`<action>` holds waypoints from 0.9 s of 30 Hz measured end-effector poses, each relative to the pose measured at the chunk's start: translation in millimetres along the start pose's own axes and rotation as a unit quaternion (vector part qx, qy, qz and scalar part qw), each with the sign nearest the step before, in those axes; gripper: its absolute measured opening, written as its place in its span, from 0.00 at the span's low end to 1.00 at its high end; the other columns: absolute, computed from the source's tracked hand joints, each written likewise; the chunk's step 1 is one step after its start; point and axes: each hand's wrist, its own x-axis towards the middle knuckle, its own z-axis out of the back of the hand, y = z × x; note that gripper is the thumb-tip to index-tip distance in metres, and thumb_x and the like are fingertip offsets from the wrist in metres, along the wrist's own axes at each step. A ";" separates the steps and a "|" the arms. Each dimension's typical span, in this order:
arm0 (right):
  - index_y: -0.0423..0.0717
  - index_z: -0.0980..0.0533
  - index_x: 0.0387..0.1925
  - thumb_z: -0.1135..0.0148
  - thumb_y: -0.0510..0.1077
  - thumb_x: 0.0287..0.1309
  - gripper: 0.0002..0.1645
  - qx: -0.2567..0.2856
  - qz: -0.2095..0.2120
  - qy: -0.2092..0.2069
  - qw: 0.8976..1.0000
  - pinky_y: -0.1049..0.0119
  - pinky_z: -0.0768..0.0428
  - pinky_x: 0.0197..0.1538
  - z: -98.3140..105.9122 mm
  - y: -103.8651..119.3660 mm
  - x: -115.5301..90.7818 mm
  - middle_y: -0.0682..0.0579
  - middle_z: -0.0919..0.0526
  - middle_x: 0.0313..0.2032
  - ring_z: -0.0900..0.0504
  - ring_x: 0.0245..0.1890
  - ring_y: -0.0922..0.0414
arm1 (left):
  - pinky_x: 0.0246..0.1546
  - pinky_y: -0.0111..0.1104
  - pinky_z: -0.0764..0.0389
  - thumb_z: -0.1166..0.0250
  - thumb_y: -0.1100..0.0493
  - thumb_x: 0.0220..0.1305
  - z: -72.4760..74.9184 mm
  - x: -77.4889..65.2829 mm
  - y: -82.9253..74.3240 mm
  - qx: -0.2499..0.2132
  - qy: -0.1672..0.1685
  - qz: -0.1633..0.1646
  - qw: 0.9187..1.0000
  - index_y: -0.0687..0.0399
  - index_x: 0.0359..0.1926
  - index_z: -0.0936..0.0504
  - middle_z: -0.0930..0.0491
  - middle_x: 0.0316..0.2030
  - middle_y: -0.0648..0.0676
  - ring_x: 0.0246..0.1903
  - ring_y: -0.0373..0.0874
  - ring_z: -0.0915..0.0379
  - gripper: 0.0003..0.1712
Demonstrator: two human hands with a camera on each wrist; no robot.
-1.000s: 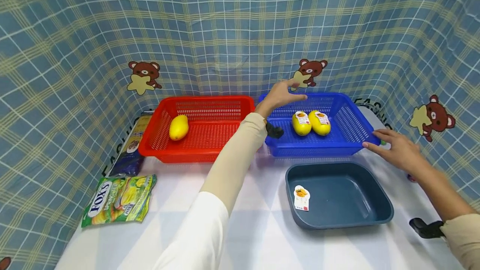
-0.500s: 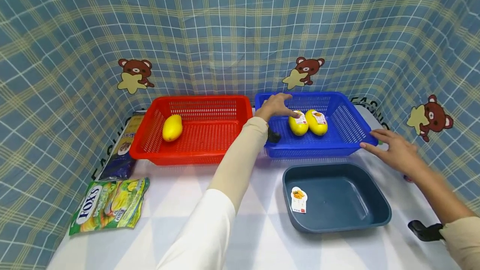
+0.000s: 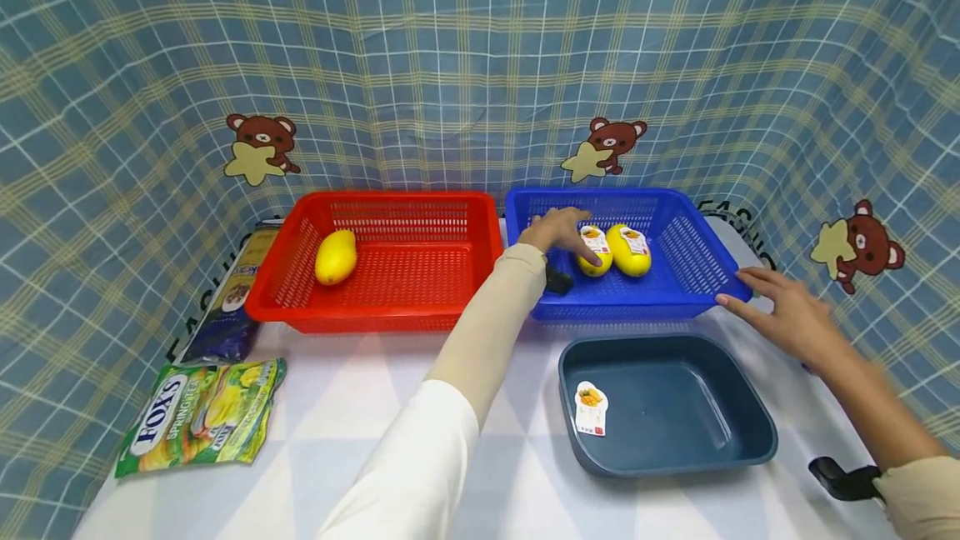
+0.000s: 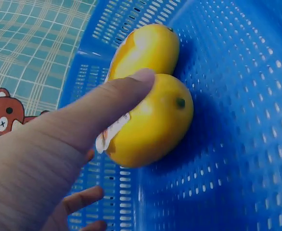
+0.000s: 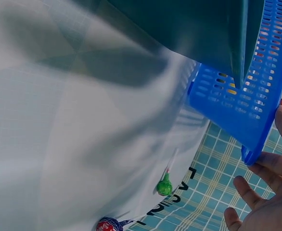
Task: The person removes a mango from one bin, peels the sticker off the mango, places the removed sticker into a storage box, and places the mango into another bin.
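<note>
Fruits point(image 3: 630, 255) lie as a yellow pair inside the blue basket point(image 3: 637, 305); your left hand point(image 3: 553, 232) has thumb and fingers apart over the left one, while your right hand point(image 3: 797, 315) pinches the basket's near right corner.

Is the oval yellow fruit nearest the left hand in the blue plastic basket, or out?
In: head and left wrist views show the fruit inside the basket, on its floor, beside another yellow fruit.
</note>
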 end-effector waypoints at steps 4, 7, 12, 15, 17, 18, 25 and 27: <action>0.30 0.34 0.68 0.40 0.61 0.67 0.44 0.012 -0.007 -0.001 1.000 0.13 0.62 0.52 -4.3 1.8 -2.4 0.25 0.39 0.66 0.47 0.65 0.19 | 0.73 0.52 0.54 0.22 0.34 0.47 -7.3 -0.9 -0.7 0.027 0.016 0.009 0.999 0.37 0.77 0.41 0.37 0.72 0.47 0.71 0.51 0.49 0.59; 0.30 0.34 0.68 0.40 0.61 0.67 0.44 0.012 -0.007 -0.005 1.000 0.13 0.61 0.52 -5.1 1.3 -2.2 0.26 0.39 0.67 0.47 0.64 0.19 | 0.73 0.50 0.54 0.21 0.36 0.46 -8.2 -1.5 -1.8 0.026 0.015 0.011 0.999 0.39 0.77 0.40 0.35 0.70 0.47 0.70 0.50 0.47 0.60; 0.29 0.35 0.68 0.40 0.61 0.68 0.44 0.007 -0.007 -0.006 1.000 0.13 0.62 0.52 -4.9 0.2 0.4 0.26 0.39 0.67 0.46 0.65 0.20 | 0.72 0.50 0.51 0.23 0.35 0.48 -6.9 1.4 -2.6 0.039 0.042 0.008 0.998 0.42 0.79 0.46 0.38 0.73 0.49 0.71 0.51 0.49 0.63; 0.29 0.35 0.68 0.41 0.60 0.68 0.44 0.007 -0.007 -0.002 1.000 0.13 0.60 0.52 -7.0 1.0 0.0 0.26 0.39 0.67 0.46 0.64 0.20 | 0.72 0.51 0.51 0.23 0.35 0.48 -8.2 4.1 -1.2 0.051 0.062 0.000 0.997 0.43 0.79 0.48 0.39 0.73 0.51 0.72 0.52 0.48 0.64; 0.29 0.35 0.68 0.41 0.60 0.68 0.44 0.009 -0.008 -0.003 1.000 0.13 0.60 0.52 -8.5 0.6 -0.3 0.26 0.39 0.67 0.46 0.64 0.20 | 0.72 0.50 0.52 0.22 0.35 0.47 -8.8 5.1 -0.5 0.047 0.057 -0.008 0.997 0.43 0.79 0.46 0.36 0.71 0.50 0.70 0.50 0.46 0.63; 0.30 0.35 0.68 0.41 0.61 0.68 0.43 0.008 -0.008 -0.005 1.000 0.13 0.59 0.51 -8.9 0.3 -0.2 0.26 0.39 0.67 0.45 0.64 0.20 | 0.73 0.50 0.54 0.22 0.35 0.47 -8.5 5.5 -0.3 0.044 0.053 -0.012 0.998 0.43 0.78 0.44 0.35 0.70 0.49 0.69 0.50 0.46 0.62; 0.30 0.36 0.68 0.40 0.60 0.68 0.44 0.005 -0.010 -0.009 1.000 0.13 0.57 0.51 -6.4 -2.8 0.7 0.26 0.40 0.67 0.45 0.64 0.20 | 0.68 0.53 0.45 0.24 0.34 0.47 2.3 5.8 0.2 0.014 0.032 -0.037 0.999 0.44 0.78 0.44 0.36 0.70 0.50 0.65 0.52 0.42 0.62; 0.30 0.36 0.69 0.41 0.60 0.68 0.44 0.004 -0.011 -0.008 1.000 0.14 0.55 0.51 -5.0 -3.8 1.4 0.27 0.40 0.68 0.45 0.64 0.20 | 0.67 0.53 0.43 0.24 0.34 0.48 7.5 4.5 -1.1 0.003 0.025 -0.040 0.999 0.45 0.78 0.45 0.36 0.70 0.50 0.64 0.52 0.42 0.62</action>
